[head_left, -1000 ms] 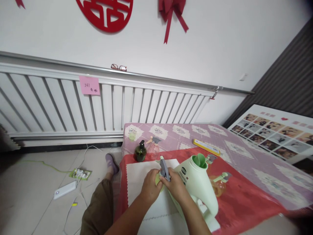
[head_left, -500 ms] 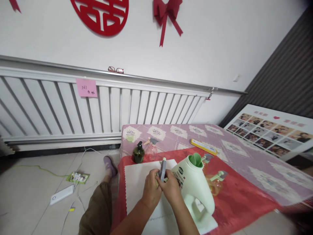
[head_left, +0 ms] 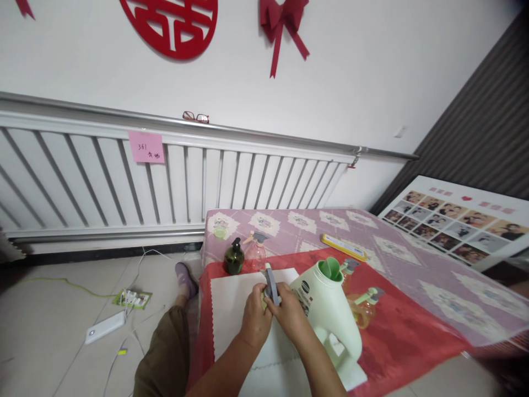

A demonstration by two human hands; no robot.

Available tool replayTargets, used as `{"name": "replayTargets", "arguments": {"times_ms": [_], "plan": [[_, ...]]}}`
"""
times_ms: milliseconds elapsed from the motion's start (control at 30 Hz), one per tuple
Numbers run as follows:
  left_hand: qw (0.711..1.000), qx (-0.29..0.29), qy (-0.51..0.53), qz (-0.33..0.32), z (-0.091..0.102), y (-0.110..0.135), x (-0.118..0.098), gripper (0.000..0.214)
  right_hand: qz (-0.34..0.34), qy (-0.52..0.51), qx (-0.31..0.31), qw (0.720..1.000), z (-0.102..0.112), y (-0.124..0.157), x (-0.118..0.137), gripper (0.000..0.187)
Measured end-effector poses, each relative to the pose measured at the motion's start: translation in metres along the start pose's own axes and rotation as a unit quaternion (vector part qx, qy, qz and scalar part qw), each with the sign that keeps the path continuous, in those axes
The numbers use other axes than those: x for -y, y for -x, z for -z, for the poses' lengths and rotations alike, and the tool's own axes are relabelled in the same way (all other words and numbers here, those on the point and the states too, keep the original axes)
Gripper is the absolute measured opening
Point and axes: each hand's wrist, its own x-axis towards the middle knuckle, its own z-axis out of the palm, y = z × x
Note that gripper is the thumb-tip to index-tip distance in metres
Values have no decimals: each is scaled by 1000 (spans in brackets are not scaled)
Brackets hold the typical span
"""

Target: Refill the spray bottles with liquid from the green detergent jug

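Observation:
Above the white cloth [head_left: 231,309], both hands are closed around a small spray bottle with a grey and pale green trigger head [head_left: 271,284]. My left hand [head_left: 254,317] wraps the yellowish body, most of which is hidden. The fingers of my right hand [head_left: 288,310] grip the collar and trigger area of the head. Right beside that hand stands a big pale green jug [head_left: 330,303] with a green open mouth. A dark green pump bottle [head_left: 234,258] and a pink clear spray bottle [head_left: 256,255] stand beyond the hands.
Behind the jug are an amber spray bottle [head_left: 364,311] and another sprayer [head_left: 350,268]. A yellow flat box [head_left: 344,247] lies on the purple tablecloth [head_left: 303,220]. On the floor at left sit a white power strip [head_left: 105,327] and cables. A radiator [head_left: 231,182] lines the wall.
The trigger head has turned and shifted slightly left between my hands. My right hand has moved a little left with it. The surrounding bottles stay put.

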Motion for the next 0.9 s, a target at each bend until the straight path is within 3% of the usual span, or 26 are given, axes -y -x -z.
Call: {"name": "replayTargets", "arguments": {"times_ms": [300,567,900], "plan": [[1000,-2,-5,-11,0,0,3,31,-52,42,-13,998,-5,-1,2,14],[999,15,-15,-33,5,-1,-4,29,-113,58,-63,990,-16,3,6,6],[998,30,14,-55,7,-2,4,30,-73,-26,-82,994,-19,19,4,24]]}}
